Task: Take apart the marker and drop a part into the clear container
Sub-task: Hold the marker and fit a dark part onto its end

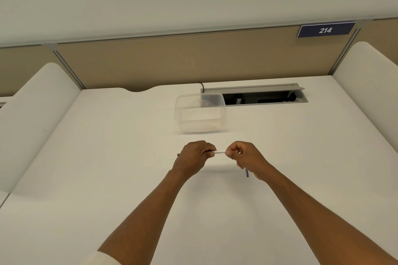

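**Marker held level between two fists, container behind**

Marker (219, 152) sits above the white desk (107, 168), held horizontal between both hands, in front of the clear container (200, 112); only a short white stretch of barrel shows between the fists; a dark end pokes out past the left hand's outer side.

Left hand (193, 155): fingers curled round the marker's left portion, gripping it; right hand (243, 155): fingers and thumb curled round the right end, gripping it; the two hands are near each other, not touching; a thin dark rod (247, 173) shows below the right hand, hanging down toward the desk; cannot tell whether the hand holds it or it lies on the surface.

Clear container stands upright and open-topped on the desk, well apart from the hands; its far right corner overlaps the view of the cable tray (265, 94), a grey recessed slot with its flap raised; a black cable (200, 84) runs in at the tray's left end.

Beige partition panel (172, 60) backs the desk; a dark plate reading 214 (325, 30) is fixed at its upper right; white rounded dividers (32, 118) flank the desk on both sides; a pale sleeve (97, 259) edge shows at the left forearm.
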A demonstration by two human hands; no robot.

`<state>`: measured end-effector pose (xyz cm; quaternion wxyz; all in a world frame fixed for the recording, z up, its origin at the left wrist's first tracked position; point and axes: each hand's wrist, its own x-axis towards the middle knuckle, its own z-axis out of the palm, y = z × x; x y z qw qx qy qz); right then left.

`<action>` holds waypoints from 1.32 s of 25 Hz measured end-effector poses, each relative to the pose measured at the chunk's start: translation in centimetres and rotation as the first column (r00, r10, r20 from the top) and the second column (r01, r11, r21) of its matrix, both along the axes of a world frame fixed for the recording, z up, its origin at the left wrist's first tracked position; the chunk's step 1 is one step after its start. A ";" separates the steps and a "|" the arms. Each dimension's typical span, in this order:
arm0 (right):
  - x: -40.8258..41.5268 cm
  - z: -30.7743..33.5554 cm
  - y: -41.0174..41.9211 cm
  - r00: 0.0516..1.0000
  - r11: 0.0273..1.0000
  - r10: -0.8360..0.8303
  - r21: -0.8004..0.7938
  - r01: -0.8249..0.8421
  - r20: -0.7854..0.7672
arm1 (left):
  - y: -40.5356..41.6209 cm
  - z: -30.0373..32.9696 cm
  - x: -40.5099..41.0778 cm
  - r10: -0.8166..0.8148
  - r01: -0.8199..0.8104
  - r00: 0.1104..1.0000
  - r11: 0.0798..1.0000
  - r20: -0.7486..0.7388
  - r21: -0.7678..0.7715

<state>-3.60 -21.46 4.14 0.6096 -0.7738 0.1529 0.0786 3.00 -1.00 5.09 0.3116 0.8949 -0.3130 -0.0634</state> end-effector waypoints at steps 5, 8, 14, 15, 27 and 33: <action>-0.1 0.3 0.1 0.997 0.998 0.021 -0.054 -0.025 -0.081 | -0.2 0.1 0.0 -0.010 0.010 1.000 1.000 -0.007 -0.010; -0.3 0.1 0.1 0.999 0.999 0.017 -0.041 -0.018 -0.034 | -0.1 0.1 -0.2 -0.015 0.015 1.000 1.000 -0.002 -0.002; -0.4 0.3 0.3 0.998 1.000 -0.001 -0.027 0.000 -0.060 | 0.0 0.3 -0.4 -0.010 0.010 1.000 1.000 0.003 -0.020; -0.4 0.3 0.3 0.998 0.999 0.005 -0.037 -0.007 -0.064 | 0.0 0.3 -0.4 -0.009 0.009 1.000 1.000 0.001 -0.019; -0.7 0.2 0.2 0.999 1.000 -0.011 -0.007 0.011 -0.037 | -0.1 0.4 -0.5 -0.013 0.014 1.000 1.000 0.016 -0.012; -0.7 0.4 0.6 0.999 1.000 -0.021 -0.003 0.021 -0.046 | 0.0 0.6 -0.5 -0.010 0.010 1.000 1.000 0.026 -0.003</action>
